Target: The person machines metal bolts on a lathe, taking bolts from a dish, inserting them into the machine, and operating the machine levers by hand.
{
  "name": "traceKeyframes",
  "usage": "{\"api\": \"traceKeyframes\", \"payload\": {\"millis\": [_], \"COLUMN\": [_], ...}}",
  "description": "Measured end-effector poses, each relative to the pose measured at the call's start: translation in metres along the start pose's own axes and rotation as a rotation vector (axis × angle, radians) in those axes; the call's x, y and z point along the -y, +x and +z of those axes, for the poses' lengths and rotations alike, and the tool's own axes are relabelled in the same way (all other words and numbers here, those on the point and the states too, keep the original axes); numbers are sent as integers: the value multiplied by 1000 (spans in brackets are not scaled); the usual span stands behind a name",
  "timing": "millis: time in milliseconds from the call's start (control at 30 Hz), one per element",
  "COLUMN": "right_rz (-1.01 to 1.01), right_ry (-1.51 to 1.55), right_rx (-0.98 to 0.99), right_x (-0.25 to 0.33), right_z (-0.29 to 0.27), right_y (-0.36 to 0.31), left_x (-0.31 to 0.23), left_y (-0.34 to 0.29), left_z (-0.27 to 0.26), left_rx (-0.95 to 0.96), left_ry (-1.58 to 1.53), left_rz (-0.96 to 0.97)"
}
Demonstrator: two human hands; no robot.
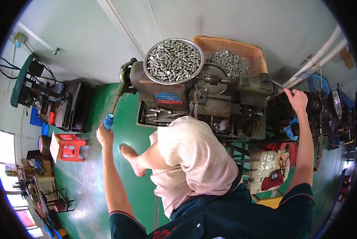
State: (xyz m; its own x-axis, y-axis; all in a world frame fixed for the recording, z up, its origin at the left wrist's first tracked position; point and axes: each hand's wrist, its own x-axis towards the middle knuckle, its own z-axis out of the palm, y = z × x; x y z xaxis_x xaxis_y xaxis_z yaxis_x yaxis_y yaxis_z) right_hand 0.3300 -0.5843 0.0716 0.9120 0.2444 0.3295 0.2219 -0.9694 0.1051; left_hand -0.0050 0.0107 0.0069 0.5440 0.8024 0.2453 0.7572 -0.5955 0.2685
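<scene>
A small bench lathe (168,104) stands before my knees, with a chuck and a tailstock (255,85) on its bed. My left hand (104,137) is closed around the blue-wrapped grip of a long lever (114,104) that hangs off the lathe's left end. Out on the right, my right hand (298,100) grips the end of a thin metal lever (277,84) coming from the tailstock. On top of the lathe's left part rests a steel bowl (147,73) heaped with small metal pieces (173,59). The work area around the chuck is too small and dark to make out fully.
Behind the lathe an orange plastic basket (260,55) holds more small metal parts. Metal tools (162,114) lie in the lathe's tray. A red stool (73,148) stands on the green floor at left; a padded seat (264,169) is at my right. Other machines (321,105) flank both sides.
</scene>
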Motion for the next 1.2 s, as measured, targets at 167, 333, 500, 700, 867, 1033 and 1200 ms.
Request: {"api": "traceKeyframes", "payload": {"millis": [167,333,500,700,867,1033,1200], "right_rz": [18,48,81,84,41,-59,-229], "right_ry": [-47,-60,-49,-31,22,180,764], "right_rx": [1,22,21,53,-15,-476,240], "right_x": [4,7,11,9,5,87,229], "right_z": [-3,-5,-6,-5,4,17,22], "right_y": [-5,-8,-11,-9,2,52,68], "left_x": [-1,-3,0,-2,5,1,3], "left_y": [-1,-2,-2,-1,-1,-1,-1], "left_z": [1,0,0,3,4,2,3], "left_rx": [-44,-37,-46,-60,-41,-46,-71], "left_ry": [-57,-79,-60,-50,3,13,-14], "left_rz": [53,60,78,39,32,24,71]}}
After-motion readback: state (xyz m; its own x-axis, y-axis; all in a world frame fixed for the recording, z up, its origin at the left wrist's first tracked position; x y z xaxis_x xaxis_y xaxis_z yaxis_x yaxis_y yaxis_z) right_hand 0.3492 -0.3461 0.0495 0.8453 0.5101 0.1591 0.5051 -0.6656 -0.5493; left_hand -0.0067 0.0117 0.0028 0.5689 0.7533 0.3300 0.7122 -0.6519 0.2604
